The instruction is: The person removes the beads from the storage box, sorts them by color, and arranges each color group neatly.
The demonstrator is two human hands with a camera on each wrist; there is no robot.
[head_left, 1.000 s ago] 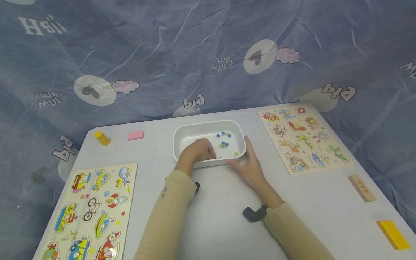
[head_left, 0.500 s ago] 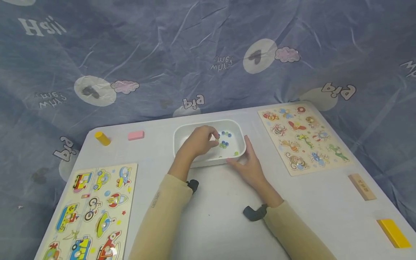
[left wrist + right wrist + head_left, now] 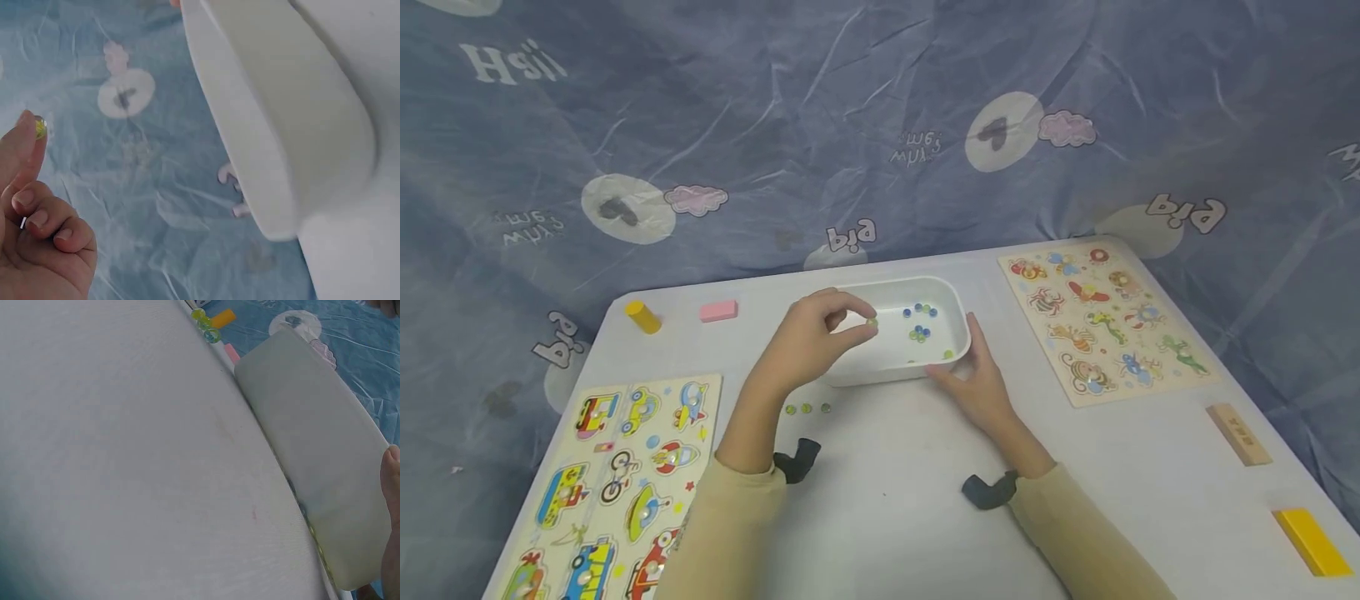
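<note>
Between thumb and forefinger my left hand (image 3: pixel 805 337) pinches a yellow-green glass marble (image 3: pixel 872 322), raised over the left part of a white plastic tray (image 3: pixel 958 312). The left wrist view shows the marble (image 3: pixel 40 127) at the fingertips, the other fingers curled in. At the tray's right front corner my right hand (image 3: pixel 977 387) holds on, thumb on the front wall and fingers along the right side. Several blue marbles (image 3: pixel 919 331) and green marbles (image 3: pixel 948 355) lie inside the tray. In front of it, three greenish marbles (image 3: pixel 807 408) sit in a row on the table.
At left lies a vehicle puzzle board (image 3: pixel 647 467), at right an insect puzzle board (image 3: pixel 1101 325). A yellow cylinder (image 3: pixel 643 317) and pink block (image 3: pixel 718 311) are at back left. A wooden block (image 3: pixel 1238 434) and yellow block (image 3: pixel 1311 542) lie along the right edge.
My left hand has come up out of the tray and moved left with a marble pinched in it. The marble row shows from behind the forearm. My right hand stays put.
</note>
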